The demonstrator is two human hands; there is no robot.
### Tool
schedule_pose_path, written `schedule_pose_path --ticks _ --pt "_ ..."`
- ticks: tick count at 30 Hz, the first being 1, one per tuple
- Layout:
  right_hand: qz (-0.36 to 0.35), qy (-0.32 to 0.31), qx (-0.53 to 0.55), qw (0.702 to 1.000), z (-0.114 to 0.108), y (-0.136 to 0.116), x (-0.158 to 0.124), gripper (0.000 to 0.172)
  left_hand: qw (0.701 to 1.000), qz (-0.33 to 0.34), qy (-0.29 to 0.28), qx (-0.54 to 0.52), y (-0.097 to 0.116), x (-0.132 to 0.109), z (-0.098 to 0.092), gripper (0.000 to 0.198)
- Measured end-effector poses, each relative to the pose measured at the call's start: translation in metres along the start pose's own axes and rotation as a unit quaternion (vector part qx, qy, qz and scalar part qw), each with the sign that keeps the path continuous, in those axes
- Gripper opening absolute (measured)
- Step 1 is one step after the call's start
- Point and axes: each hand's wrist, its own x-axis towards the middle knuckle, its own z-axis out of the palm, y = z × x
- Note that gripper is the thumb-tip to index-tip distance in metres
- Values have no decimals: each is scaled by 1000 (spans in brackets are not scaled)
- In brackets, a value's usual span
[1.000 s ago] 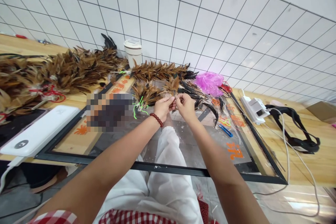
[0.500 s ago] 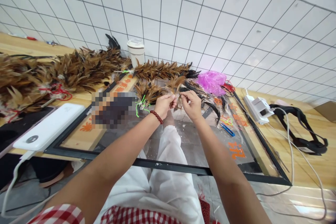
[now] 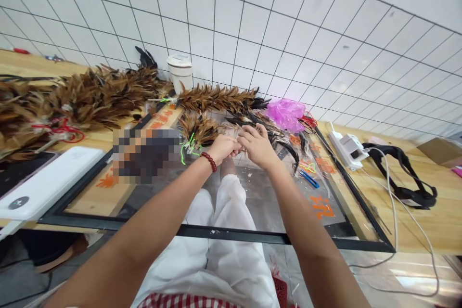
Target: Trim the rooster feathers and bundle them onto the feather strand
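In the middle of the head view, my left hand [image 3: 224, 148], with a dark red bead bracelet [image 3: 210, 160] at its wrist, is closed. What lies in its fingers is hidden. My right hand [image 3: 257, 145] meets it at the fingertips, its upper fingers bent and somewhat apart, while its thumb side is covered. Left of my hands lies a bundle of brown feathers [image 3: 198, 127] with bright green string [image 3: 186, 146] at its base. Behind them stretches a long row of brown feathers [image 3: 218, 99]. Dark, striped feathers [image 3: 285, 143] lie just beyond my right hand.
Under my hands is a black-framed clear panel [image 3: 231, 236]. A blue cutter [image 3: 309, 179], pink plastic bag [image 3: 286, 114], lidded cup [image 3: 180, 74] and white power strip [image 3: 346, 149] surround the work. Farther out are a white power bank [image 3: 50, 183], more feathers [image 3: 97, 98] and a black strap [image 3: 397, 173].
The brown feather that stood up between my fingertips no longer shows. My right hand has come across onto my left fingers, its fingers lifting. The view has shifted slightly.
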Motion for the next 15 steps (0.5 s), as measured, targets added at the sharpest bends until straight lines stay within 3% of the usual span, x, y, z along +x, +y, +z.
schedule_pose_path --ticks 4,6,8,11,15 --pt "73 -57 29 995 3 1 0 22 1000 1 10 2 -2 2 -1 19" --pt "159 -43 96 982 8 -1 1 20 998 24 31 -53 -4 2 0 18" --pt "229 -6 223 947 15 -3 4 19 989 65 43 -129 -5 3 1 21" --pt "270 11 478 836 22 -6 8 27 976 116 21 -184 -5 3 2 37" --pt "303 -47 699 646 19 -10 11 39 978 142 -10 -153 -3 0 3 12"
